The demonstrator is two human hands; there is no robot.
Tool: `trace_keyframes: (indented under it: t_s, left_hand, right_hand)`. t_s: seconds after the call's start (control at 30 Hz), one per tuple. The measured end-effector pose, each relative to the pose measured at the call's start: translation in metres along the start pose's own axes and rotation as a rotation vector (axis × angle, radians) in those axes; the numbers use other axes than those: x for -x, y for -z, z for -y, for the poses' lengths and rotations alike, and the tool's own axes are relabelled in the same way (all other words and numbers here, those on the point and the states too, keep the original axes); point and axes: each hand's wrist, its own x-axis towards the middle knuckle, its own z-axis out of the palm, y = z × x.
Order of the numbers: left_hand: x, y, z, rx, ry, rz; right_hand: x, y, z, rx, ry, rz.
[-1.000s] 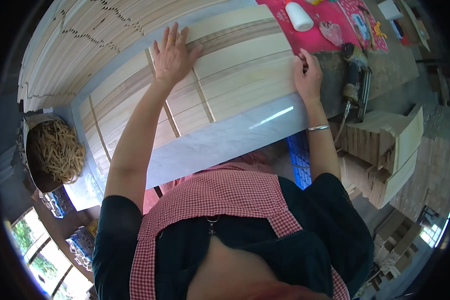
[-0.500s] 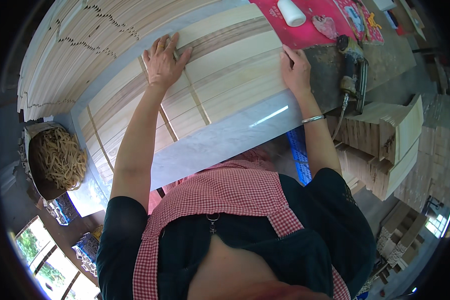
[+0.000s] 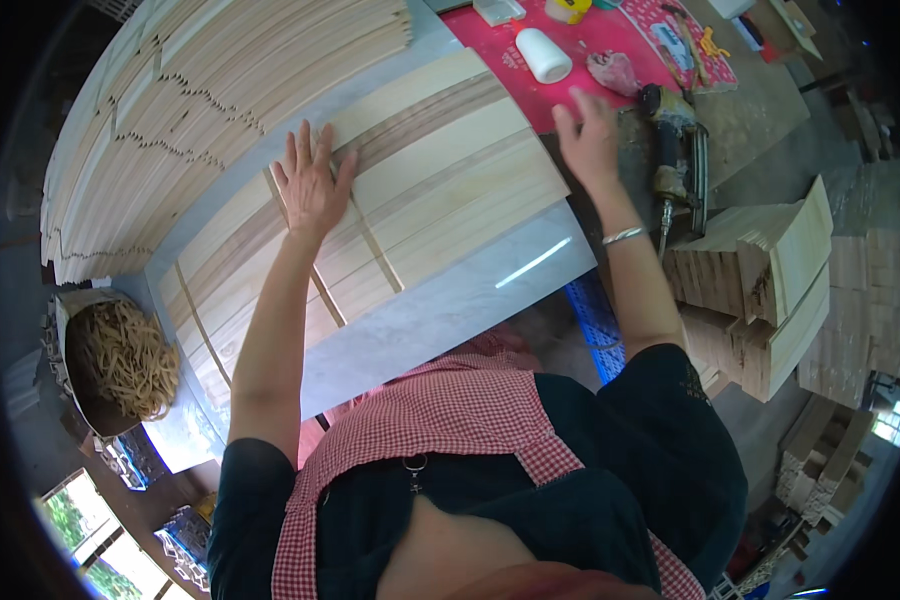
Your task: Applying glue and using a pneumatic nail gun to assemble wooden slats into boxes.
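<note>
A panel of pale boards [image 3: 460,155] is laid flat on the grey bench [image 3: 440,320], with its long side roughly along the near edge and a bare strip left between. The left grip [image 3: 315,190] is set palm down on the panel, open with fingers spread and nothing clasped; by the look of it, the boards are kept level and steady that way. The right grip [image 3: 592,140] is held just past the panel's right end, apart from it, also open and empty, its fingers slightly blurred.

The boards are crossed by tan bands [image 3: 378,245], probably so that they are kept tight side by side. A tin of similar bands [image 3: 120,360] is placed at the bench's left edge, presumably to be within reach. More boards [image 3: 240,75] are stacked toward the far left corner, where the near strip is left unobstructed. Beyond the right edge, a nail gun [image 3: 675,160] is laid beside a red cloth [image 3: 475,28], on which a white bottle [image 3: 543,55] is kept, seemingly out of the panel's way.
</note>
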Motion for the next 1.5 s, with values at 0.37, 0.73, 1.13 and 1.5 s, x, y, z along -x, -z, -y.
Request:
trace_keyframes:
  t_s: [0.37, 0.73, 1.13, 1.5]
  left_hand:
    - [0.036, 0.011, -0.040, 0.073, -0.094, 0.019]
    - [-0.006, 0.030, -0.110, 0.904, -0.042, 0.061]
    - [-0.012, 0.057, -0.136, 1.463, 0.302, 0.401]
    - [-0.003, 0.074, -0.130, 0.839, 0.118, 0.202]
  right_hand:
    - [-0.077, -0.045, -0.006, 0.222, -0.164, 0.212]
    - [-0.051, -0.021, 0.066, -0.568, -0.697, -0.093]
    - [-0.098, -0.007, -0.013, 0.476, -0.232, 0.305]
    - [-0.101, 0.013, 0.046, -0.792, -0.228, 0.298]
